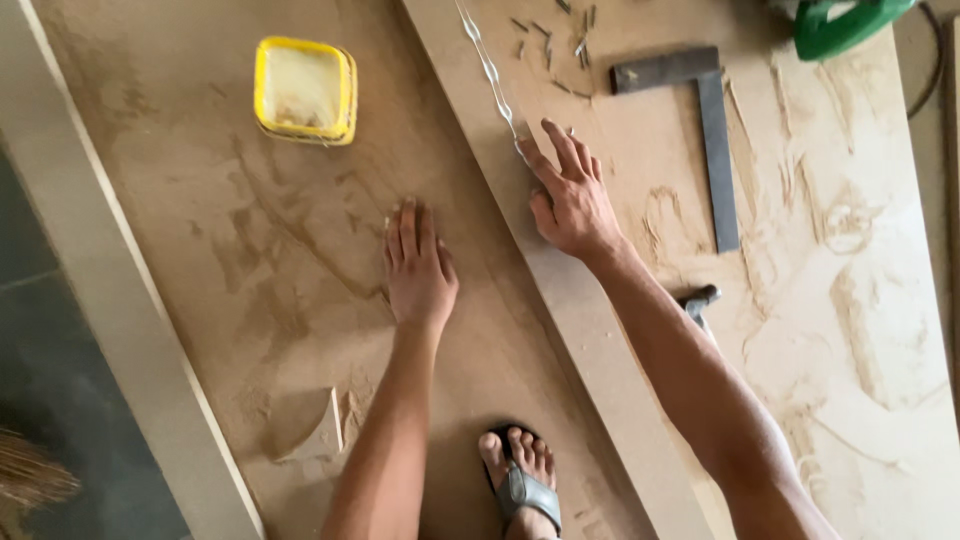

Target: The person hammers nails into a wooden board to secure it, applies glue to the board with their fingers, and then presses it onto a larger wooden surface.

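Note:
My left hand [418,262] lies flat, palm down, on a dusty brown board [230,250] that slopes across the floor. My right hand [570,195] rests with fingers spread on the pale edge of a second board [590,330], its fingertips touching a wavy bead of whitish glue [488,70] that runs along that edge. Neither hand holds anything.
A yellow-rimmed square tub [304,88] sits on the left board. On the right board lie a metal try square [710,130], several nails [555,40], a hammer head [700,298] and a green power tool [845,22]. My sandalled foot [520,480] stands below.

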